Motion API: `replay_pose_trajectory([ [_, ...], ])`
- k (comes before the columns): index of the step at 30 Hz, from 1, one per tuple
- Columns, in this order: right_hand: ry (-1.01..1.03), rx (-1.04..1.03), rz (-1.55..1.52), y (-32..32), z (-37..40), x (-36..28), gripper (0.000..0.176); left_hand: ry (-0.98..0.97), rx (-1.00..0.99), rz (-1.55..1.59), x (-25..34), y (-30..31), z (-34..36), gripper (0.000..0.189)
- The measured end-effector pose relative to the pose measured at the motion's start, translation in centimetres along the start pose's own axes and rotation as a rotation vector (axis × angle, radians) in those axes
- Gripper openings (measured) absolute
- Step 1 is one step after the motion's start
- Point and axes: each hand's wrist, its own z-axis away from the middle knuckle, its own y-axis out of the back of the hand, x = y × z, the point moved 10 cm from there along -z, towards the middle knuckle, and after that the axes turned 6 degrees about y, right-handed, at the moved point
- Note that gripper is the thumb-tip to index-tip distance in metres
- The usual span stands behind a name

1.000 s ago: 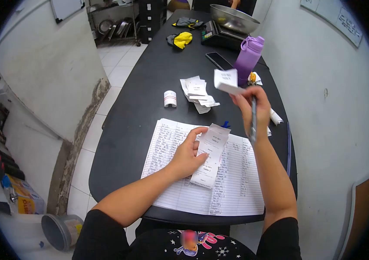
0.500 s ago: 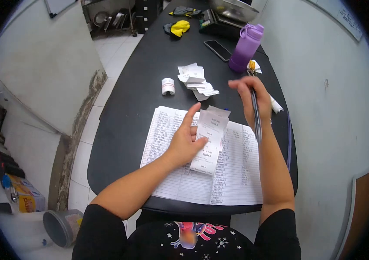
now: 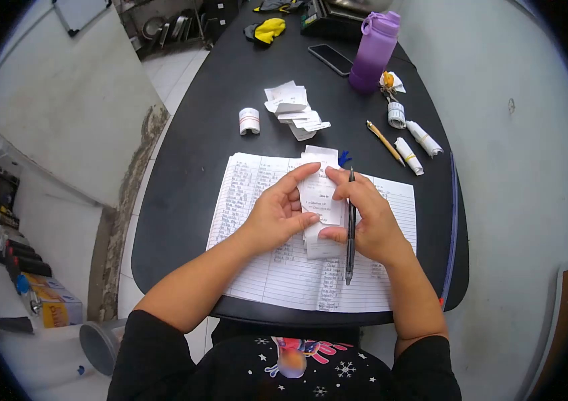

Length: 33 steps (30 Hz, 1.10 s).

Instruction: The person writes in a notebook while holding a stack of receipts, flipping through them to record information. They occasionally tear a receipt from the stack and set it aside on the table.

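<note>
My left hand grips the left edge of a few paper receipts with printed text, the thumb lying across their front. On the other side my right hand has its fingers and thumb at the receipts' right edge. A black pen is held in that same hand, pointing down toward me. Beneath both hands lies an open lined notebook with handwritten columns; the receipts and hands cover part of its middle.
Beyond the notebook are a heap of folded receipts and a curled paper. To the right lie a wooden pen, rolled papers, a purple bottle and a phone. A yellow-and-grey cloth item sits farther back.
My right hand, with the pen, has come down and left from beside the bottle to the receipts. The receipts now stand straighter between both hands. The view has shifted slightly.
</note>
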Motion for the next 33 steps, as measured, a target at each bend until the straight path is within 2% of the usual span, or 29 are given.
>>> replay_pose_trajectory([
  [12, 0.021, -0.008, 0.083, -0.4, 0.1, 0.3, 0.042, 0.014, 0.037, 0.007, -0.4, 0.6, -0.2, 0.073],
  [17, 0.045, -0.008, 0.14, -0.4, 0.2, 0.3, 0.037, -0.015, 0.086, -0.089, 0.0, 0.8, -0.2, 0.062],
  [20, 0.07, 0.031, 0.151, -0.3, 0.3, 0.2, 0.025, -0.013, 0.075, -0.091, -0.5, 1.0, -0.3, 0.058],
  [23, -0.325, 0.071, -0.075, -0.3, 1.1, 2.9, 0.012, 0.009, 0.085, -0.06, -0.4, 0.8, -0.1, 0.06],
  [26, -0.44, 0.119, -0.172, -0.2, 1.7, 4.5, 0.023, 0.02, 0.097, -0.017, -0.3, 0.6, 0.0, 0.06],
  [29, -0.388, 0.235, -0.279, 0.1, 1.7, 5.2, 0.024, 0.018, 0.103, 0.024, -0.6, 0.7, -0.1, 0.059],
  [33, -0.402, 0.243, -0.324, 0.1, 1.8, 5.8, 0.024, 0.017, 0.08, 0.045, -1.0, 0.9, 0.0, 0.049],
])
